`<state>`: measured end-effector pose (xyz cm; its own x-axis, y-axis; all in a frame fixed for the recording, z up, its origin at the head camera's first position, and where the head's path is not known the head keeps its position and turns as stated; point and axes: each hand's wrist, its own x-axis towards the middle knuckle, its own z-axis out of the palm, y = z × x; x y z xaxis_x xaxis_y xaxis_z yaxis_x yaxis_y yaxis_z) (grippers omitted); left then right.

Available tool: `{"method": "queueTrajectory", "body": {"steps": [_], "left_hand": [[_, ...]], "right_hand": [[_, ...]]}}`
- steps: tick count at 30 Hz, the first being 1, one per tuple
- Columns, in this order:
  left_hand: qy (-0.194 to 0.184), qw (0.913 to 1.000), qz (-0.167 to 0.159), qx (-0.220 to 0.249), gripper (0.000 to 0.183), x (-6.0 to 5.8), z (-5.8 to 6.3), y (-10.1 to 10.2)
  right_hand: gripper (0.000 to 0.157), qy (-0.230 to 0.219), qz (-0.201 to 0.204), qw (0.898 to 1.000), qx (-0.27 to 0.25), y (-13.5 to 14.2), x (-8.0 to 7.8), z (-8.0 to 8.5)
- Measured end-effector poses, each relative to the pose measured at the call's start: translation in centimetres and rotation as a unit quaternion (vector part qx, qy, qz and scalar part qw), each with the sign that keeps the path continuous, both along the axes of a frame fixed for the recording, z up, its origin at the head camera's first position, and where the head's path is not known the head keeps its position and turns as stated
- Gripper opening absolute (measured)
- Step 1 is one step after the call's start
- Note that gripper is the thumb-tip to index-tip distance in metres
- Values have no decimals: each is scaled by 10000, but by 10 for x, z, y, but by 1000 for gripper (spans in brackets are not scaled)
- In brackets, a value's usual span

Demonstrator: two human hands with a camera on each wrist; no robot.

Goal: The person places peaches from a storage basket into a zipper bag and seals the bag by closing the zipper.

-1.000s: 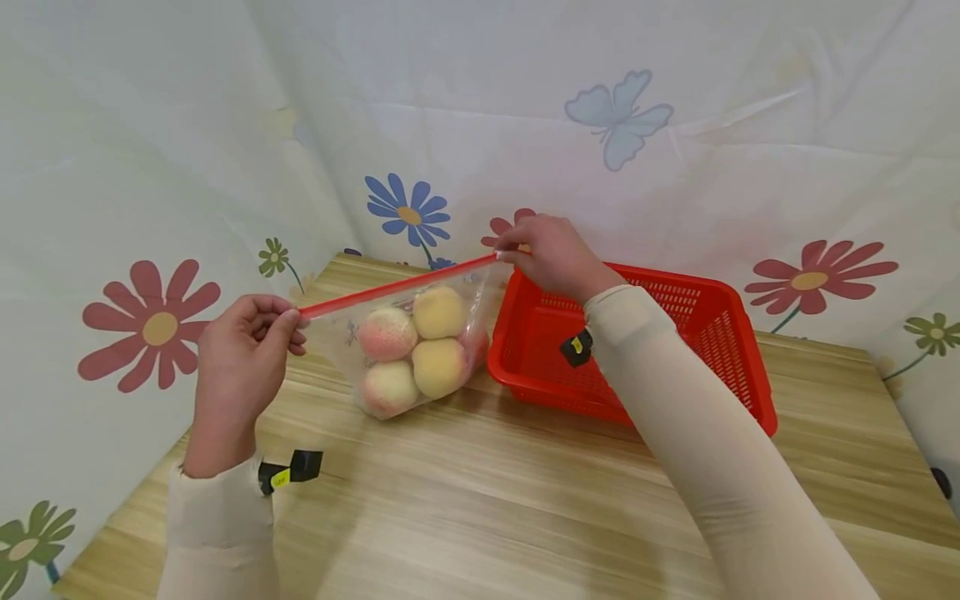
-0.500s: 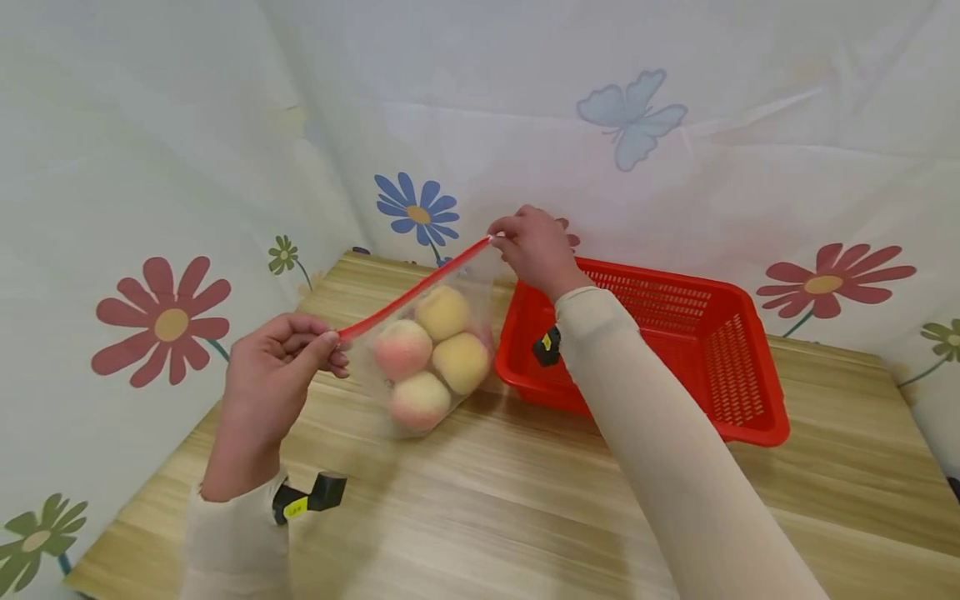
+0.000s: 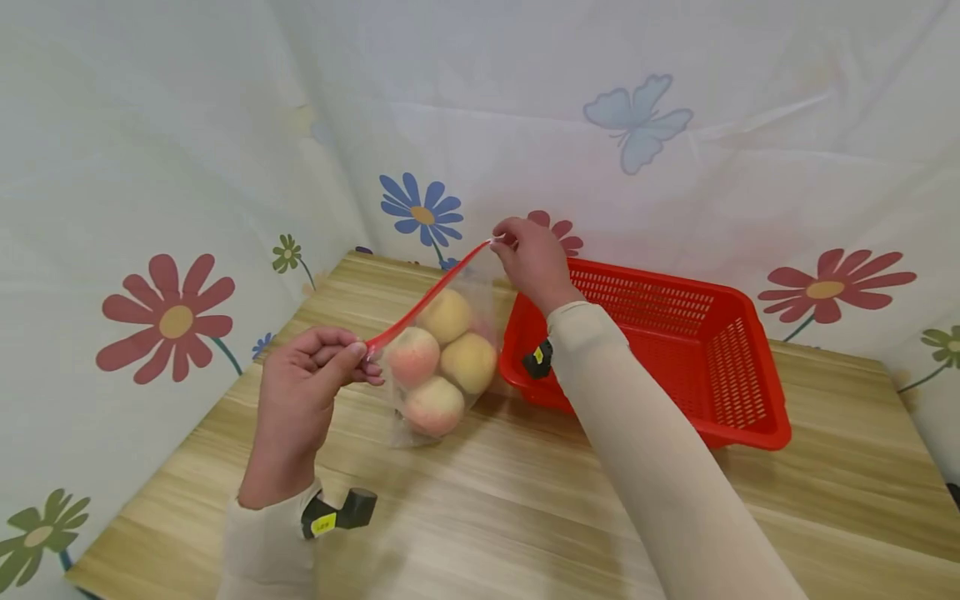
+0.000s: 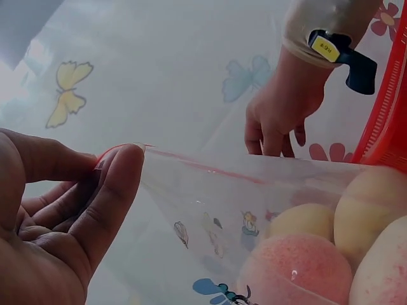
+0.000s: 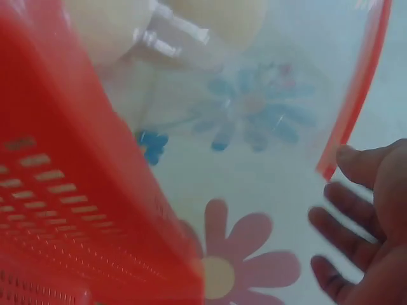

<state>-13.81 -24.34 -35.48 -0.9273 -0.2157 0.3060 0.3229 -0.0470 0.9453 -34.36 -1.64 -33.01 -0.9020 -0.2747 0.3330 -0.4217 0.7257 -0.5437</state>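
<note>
A clear zip bag with a red closure strip hangs between both hands, slanting down toward the left. Several peaches, yellow and pink, fill its lower part. My left hand pinches the strip's near-left end between thumb and index finger, also seen on the hand in the left wrist view. At the far-right end, thumb and fingers of my right hand pinch the corner, by a small white bit. In the right wrist view, that thumb meets the corner while the right hand's other fingers spread loosely.
A red perforated plastic basket stands on the wooden table, right of the bag and partly under my right forearm. Nothing shows inside its visible part. A white flower-print cloth hangs behind the table and at the sides.
My left hand has moved right and nearer to me, still pinching the strip. The strip has gone from nearly taut to steeply slanted and slightly bowed. The peaches have shifted a little right.
</note>
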Motion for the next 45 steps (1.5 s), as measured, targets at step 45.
{"method": "queueTrajectory", "body": {"steps": [45], "left_hand": [[-559, 9521, -1520, -2595, 28, -71, 17, -5]], "right_hand": [[35, -2268, 1748, 9558, -673, -35, 119, 6]]}}
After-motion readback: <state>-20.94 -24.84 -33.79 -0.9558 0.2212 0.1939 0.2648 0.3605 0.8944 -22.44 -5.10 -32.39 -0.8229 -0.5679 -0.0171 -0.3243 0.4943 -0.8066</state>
